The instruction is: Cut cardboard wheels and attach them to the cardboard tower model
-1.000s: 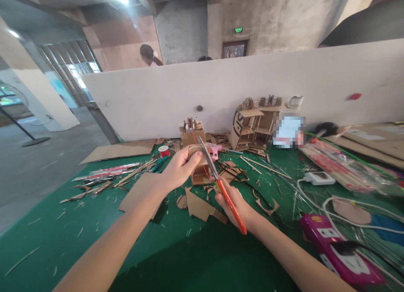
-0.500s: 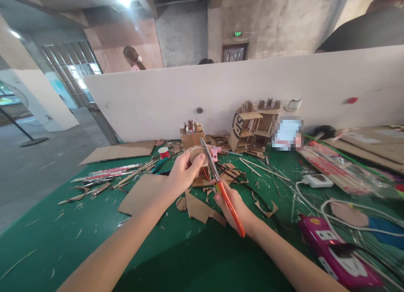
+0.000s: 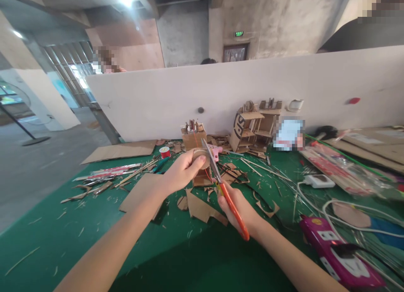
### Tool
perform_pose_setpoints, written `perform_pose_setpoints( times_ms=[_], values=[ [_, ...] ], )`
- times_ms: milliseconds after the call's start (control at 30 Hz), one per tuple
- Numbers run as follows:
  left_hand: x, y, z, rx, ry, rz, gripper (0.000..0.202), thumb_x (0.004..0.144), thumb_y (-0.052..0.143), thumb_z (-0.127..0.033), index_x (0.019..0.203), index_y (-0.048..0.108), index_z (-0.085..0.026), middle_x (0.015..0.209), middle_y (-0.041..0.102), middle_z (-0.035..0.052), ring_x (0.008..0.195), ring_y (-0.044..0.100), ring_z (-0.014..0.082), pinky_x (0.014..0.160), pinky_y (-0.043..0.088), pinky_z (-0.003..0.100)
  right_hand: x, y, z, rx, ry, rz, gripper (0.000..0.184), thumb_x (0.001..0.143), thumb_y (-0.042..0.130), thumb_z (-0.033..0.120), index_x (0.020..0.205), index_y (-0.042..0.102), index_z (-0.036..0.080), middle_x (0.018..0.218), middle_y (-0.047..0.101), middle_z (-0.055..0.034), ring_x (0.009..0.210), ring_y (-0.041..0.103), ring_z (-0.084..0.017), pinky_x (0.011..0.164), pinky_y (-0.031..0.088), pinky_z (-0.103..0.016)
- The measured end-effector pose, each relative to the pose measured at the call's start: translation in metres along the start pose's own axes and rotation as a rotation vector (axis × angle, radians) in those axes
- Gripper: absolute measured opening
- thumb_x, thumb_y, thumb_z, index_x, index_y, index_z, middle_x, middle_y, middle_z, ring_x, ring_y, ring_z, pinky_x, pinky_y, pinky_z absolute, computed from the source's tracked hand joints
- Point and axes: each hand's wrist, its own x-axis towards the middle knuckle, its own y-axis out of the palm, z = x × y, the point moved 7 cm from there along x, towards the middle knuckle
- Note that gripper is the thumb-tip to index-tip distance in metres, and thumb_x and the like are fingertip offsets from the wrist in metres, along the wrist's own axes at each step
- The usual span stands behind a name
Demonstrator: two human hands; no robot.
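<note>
Between thumb and fingers, my left hand (image 3: 184,170) pinches a small round cardboard disc (image 3: 202,157) above the green table. My right hand (image 3: 235,205) is closed around the orange handles of a pair of scissors (image 3: 232,208). The blades point up and away, right beside the disc's right edge; whether they touch it I cannot tell. Behind the disc stands a small cardboard structure (image 3: 193,136) with an orange-red string. A pink glue gun (image 3: 216,153) shows partly behind the blades. Below my hands lie cardboard offcuts (image 3: 202,205).
At the back, cardboard shelves (image 3: 248,128) stand against a white partition (image 3: 164,98). A red thread spool (image 3: 164,152) and wooden sticks lie to the left. On the right are a magenta power strip (image 3: 337,250), white cables and a charger (image 3: 319,181). People are beyond the partition.
The scissors and my right hand have shifted slightly right and down. My left hand keeps its hold on the disc, which sits slightly lower. A person beyond the partition has moved left.
</note>
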Motion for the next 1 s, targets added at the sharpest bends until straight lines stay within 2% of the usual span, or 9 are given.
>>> perform_pose_setpoints(
  times_ms=[100,333,433,567,633,733,867,1000],
  values=[
    [0.0,0.0,-0.002,0.029,0.014,-0.001,0.034,0.096,0.039,-0.042,0.073,0.05,-0.02,0.05,0.036,-0.0061,0.046,0.033,0.0101,0.05,0.034,0.023,0.0,-0.003,0.0,-0.082,0.054,-0.021,0.024,0.092,0.04,0.039,0.104,0.049,0.02,0.063,0.053,0.0015,0.052,0.046,-0.015,0.054,0.036,-0.025],
    [-0.002,0.0,0.005,0.092,-0.026,-0.063,0.031,0.096,0.04,-0.039,0.073,0.047,-0.019,0.059,0.041,-0.004,0.053,0.038,0.0097,0.054,0.036,0.024,0.003,-0.004,-0.003,-0.111,0.088,-0.073,0.021,0.091,0.041,0.04,0.081,0.047,0.022,0.06,0.052,0.0009,0.05,0.049,-0.015,0.052,0.037,-0.024],
    [-0.002,-0.002,0.007,0.09,-0.037,-0.093,0.03,0.095,0.042,-0.039,0.073,0.046,-0.019,0.063,0.043,-0.003,0.055,0.04,0.0088,0.052,0.036,0.023,0.003,-0.004,-0.005,-0.082,0.09,-0.065,0.021,0.091,0.041,0.04,0.084,0.048,0.022,0.062,0.055,0.0008,0.051,0.051,-0.015,0.052,0.038,-0.024],
    [-0.002,-0.005,0.018,-0.03,-0.129,-0.13,0.029,0.095,0.042,-0.043,0.08,0.046,-0.019,0.062,0.046,-0.0043,0.044,0.042,0.0055,0.043,0.035,0.022,0.004,-0.007,-0.006,-0.054,0.051,-0.101,0.024,0.092,0.041,0.04,0.09,0.052,0.02,0.06,0.053,0.002,0.05,0.05,-0.014,0.051,0.037,-0.024],
    [-0.002,-0.005,0.021,-0.093,-0.159,-0.137,0.028,0.095,0.042,-0.043,0.085,0.046,-0.018,0.067,0.052,-0.0031,0.042,0.05,0.0056,0.043,0.04,0.021,0.004,-0.008,-0.007,-0.035,0.029,-0.112,0.027,0.092,0.041,0.042,0.092,0.053,0.018,0.059,0.053,0.002,0.05,0.05,-0.014,0.05,0.037,-0.024],
    [0.0,-0.005,0.021,-0.172,-0.18,-0.137,0.025,0.094,0.045,-0.043,0.093,0.046,-0.018,0.078,0.061,0.0009,0.049,0.063,0.0098,0.045,0.046,0.021,0.005,-0.005,-0.012,0.056,0.022,-0.063,0.033,0.092,0.042,0.046,0.098,0.053,0.016,0.061,0.057,0.0005,0.051,0.053,-0.014,0.051,0.042,-0.025],
    [0.001,-0.005,0.019,-0.235,-0.174,-0.15,0.022,0.092,0.051,-0.039,0.088,0.044,-0.018,0.073,0.062,-0.0009,0.047,0.062,0.0086,0.044,0.045,0.019,0.004,0.002,-0.012,0.201,-0.029,0.011,0.043,0.092,0.044,0.053,0.114,0.049,0.016,0.082,0.069,-0.0072,0.069,0.066,-0.02,0.065,0.053,-0.03],
    [0.001,-0.008,0.019,-0.242,-0.144,-0.179,0.022,0.091,0.054,-0.035,0.081,0.046,-0.017,0.069,0.058,-0.0026,0.044,0.053,0.0043,0.044,0.042,0.019,0.001,0.008,-0.012,0.301,-0.041,0.053,0.059,0.09,0.046,0.058,0.131,0.038,0.016,0.11,0.068,-0.0163,0.098,0.067,-0.027,0.082,0.055,-0.038]
  ],
)
